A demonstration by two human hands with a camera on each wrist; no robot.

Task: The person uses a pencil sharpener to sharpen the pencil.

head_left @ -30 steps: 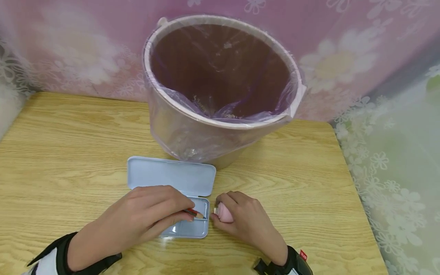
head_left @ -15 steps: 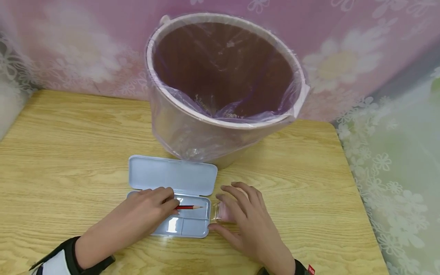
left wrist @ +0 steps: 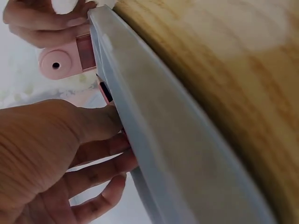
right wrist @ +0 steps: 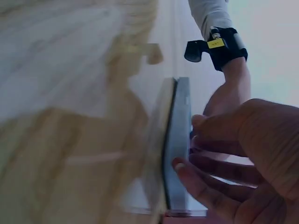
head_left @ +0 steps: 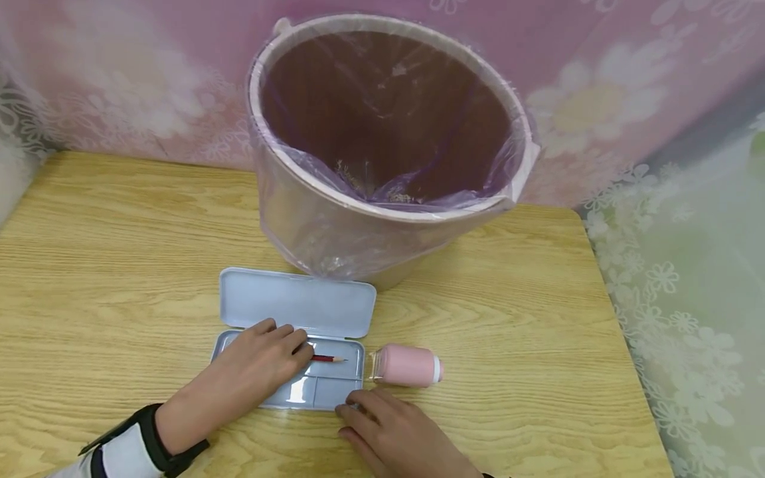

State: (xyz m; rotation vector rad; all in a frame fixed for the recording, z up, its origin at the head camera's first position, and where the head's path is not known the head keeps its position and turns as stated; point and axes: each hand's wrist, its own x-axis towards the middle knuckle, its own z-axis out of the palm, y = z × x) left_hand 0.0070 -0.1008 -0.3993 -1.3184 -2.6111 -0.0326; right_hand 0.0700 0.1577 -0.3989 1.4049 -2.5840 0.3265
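A pale blue pencil case (head_left: 336, 390) lies with its lid folded back. My left hand (head_left: 254, 368) reaches over its tray and pinches a red and black pencil (head_left: 327, 358), whose sharpened tip points right in the far compartment; the hand hides the pencil's other end. In the left wrist view the thumb and fingers (left wrist: 100, 122) meet at the pencil beside the case's wall. My right hand (head_left: 400, 431) is at the case's near right corner, its fingers touching the edge. Just right of the case, a pink pencil sharpener (head_left: 408, 365) with a clear end lies on its side, untouched.
Behind the case stands a large bucket-like bin (head_left: 335, 232), lined with a clear purplish bag and holding some shavings. The wooden table (head_left: 508, 299) reaches to a pink flowered curtain (head_left: 588, 109) at the back.
My right hand has let go of the pencil sharpener and moved down and left to the case's near corner. My left hand has moved left, lowering the pencil into the case.
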